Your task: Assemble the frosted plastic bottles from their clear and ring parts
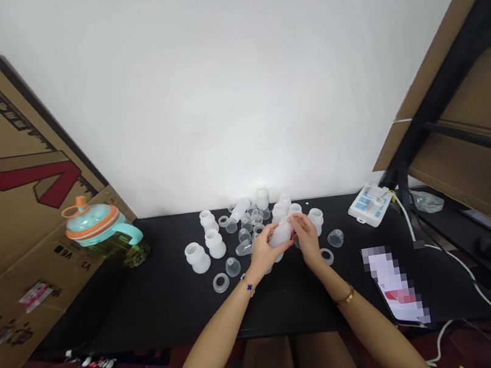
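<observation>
My left hand (262, 250) is wrapped round a small white plastic bottle (279, 235), tilted above the black table. At the bottle's upper end, my right hand (307, 239) has its fingertips closed on the mouth; a small part there is too hidden to make out. More white waisted bottles stand to the left, one of them an open-mouthed bottle (198, 258), and others stand behind my hands. Clear dome caps are scattered about, including a dome cap (232, 266) beside my left wrist. A translucent ring (221, 283) lies near it, and another ring (327, 256) lies by my right wrist.
A turquoise and orange drinking jug (94, 222) stands left, beside a large cardboard box (3, 171). On the right are a white power strip (371, 205) with cables and a phone (394, 288). The white wall (231, 88) rises behind the table (171, 306).
</observation>
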Motion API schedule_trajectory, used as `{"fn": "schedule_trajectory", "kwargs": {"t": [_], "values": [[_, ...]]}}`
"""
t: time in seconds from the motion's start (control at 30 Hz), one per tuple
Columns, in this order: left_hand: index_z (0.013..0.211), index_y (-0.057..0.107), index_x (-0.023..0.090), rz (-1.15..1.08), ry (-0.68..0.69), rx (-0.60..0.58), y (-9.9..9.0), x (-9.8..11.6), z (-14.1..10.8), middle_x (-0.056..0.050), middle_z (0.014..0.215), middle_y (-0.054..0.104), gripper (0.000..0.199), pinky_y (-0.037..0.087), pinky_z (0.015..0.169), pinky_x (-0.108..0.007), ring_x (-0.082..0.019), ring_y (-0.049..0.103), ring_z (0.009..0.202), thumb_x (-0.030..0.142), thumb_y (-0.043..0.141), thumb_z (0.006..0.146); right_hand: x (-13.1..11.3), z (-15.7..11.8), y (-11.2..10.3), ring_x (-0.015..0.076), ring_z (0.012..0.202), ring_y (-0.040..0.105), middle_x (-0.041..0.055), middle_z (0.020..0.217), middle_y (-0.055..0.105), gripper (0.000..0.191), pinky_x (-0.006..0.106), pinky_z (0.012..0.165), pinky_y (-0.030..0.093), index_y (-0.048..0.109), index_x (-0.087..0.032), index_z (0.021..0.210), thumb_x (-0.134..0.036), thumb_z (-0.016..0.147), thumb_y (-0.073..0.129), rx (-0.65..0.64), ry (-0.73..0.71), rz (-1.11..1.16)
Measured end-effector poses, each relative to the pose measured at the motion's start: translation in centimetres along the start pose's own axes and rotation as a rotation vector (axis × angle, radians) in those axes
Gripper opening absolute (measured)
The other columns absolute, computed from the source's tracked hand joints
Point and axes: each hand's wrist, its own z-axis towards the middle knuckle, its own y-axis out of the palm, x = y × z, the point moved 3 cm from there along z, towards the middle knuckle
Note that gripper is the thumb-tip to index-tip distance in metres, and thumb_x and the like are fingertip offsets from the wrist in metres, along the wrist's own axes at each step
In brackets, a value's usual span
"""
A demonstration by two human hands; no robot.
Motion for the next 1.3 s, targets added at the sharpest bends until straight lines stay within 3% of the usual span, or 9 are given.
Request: {"fn": "schedule_trajectory", "kwargs": {"t": [1.3], "values": [[0.121,0.065,0.019,0.087,0.045,0.018,-0.14,-0.11,-0.01,-0.006,0.105,0.073,0.062,0.053,0.089,-0.034,-0.023,0.068,0.095,0.049,0.084,0.069,0.20,0.07,-0.08,0.0126,0.055,0.052,-0.0007,0.078,0.065,0.045,0.023,0.039,0.038,0.065,-0.023,0.096,-0.061,0.073,0.076,-0.006,0.011,0.006]]}}
